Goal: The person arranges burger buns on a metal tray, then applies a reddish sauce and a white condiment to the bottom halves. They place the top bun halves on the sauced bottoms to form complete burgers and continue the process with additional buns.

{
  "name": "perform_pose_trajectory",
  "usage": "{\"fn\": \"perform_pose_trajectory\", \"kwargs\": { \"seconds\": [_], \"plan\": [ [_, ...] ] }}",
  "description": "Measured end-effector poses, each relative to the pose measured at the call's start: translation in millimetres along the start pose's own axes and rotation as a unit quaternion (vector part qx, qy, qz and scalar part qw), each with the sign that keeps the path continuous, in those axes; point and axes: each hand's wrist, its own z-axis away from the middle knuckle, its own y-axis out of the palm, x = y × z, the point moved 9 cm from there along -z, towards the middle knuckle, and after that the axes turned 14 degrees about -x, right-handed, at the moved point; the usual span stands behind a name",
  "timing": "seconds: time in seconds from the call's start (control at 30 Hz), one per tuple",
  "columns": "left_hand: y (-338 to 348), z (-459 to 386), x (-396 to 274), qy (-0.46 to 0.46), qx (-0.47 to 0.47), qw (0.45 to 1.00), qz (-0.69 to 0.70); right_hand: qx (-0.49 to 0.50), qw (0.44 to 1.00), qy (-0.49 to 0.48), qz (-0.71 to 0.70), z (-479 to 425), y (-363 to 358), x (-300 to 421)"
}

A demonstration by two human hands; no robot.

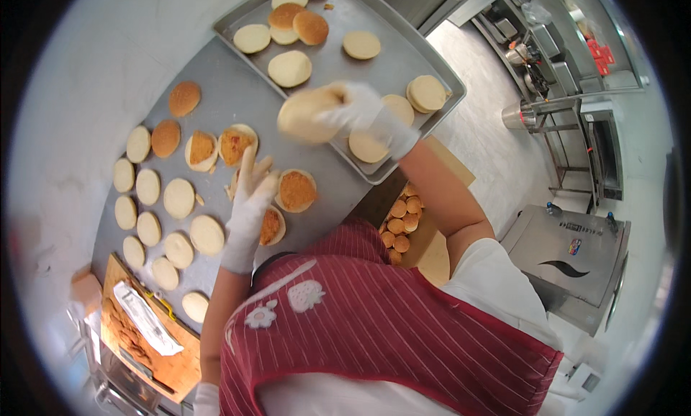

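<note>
In a white glove, my right hand (353, 111) grips a pale bun half (309, 115), blurred, over the near edge of a metal baking tray (237, 49). My left hand (253, 181), gloved too, has its fingers spread above the steel table among bun halves topped with orange-brown filling; its fingertips are near one topped half (236, 145). Another topped half (296, 191) lies to its right, and one more (271, 226) beside the wrist. Whether the left fingers touch a partly hidden bun beneath them cannot be told.
Plain bun halves (178, 198) lie across the table's left part. A wooden cutting board (178, 370) at lower left carries chopped filling, a white packet (146, 319) and a knife (146, 370). Below the tray stands a cardboard box (432, 259) with browned buns (397, 225).
</note>
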Motion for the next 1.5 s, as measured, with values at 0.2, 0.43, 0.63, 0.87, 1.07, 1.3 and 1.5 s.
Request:
{"fn": "perform_pose_trajectory", "kwargs": {
  "seconds": [0.2,0.43,0.63,0.87,1.07,1.3,1.5],
  "plan": [
    [-77,15,48,-0.006,-0.099,0.995,0.022,0.085,0.996,0.006,-0.023,36,24,-25],
    [-251,114,83,-0.073,-0.232,0.931,-0.273,0.087,0.782,-0.132,0.603,-6,-80,-124],
    [-254,122,15,0.178,-0.366,0.754,-0.516,0.137,0.723,-0.047,0.676,-16,-78,-112],
    [-90,39,13,0.039,-0.05,0.997,-0.041,-0.038,0.989,-0.057,0.129,3,-63,-4],
    [27,-2,18,-0.017,0.053,0.998,0.008,0.16,0.983,-0.012,0.093,50,33,30],
    [-9,1,51,-0.083,0.021,0.996,0.003,-0.133,0.78,0.143,0.594,-2,-172,-113],
    [-76,18,44,-0.091,-0.102,0.99,-0.037,-0.233,0.919,0.209,0.239,-35,-201,-133]
  ]
}}
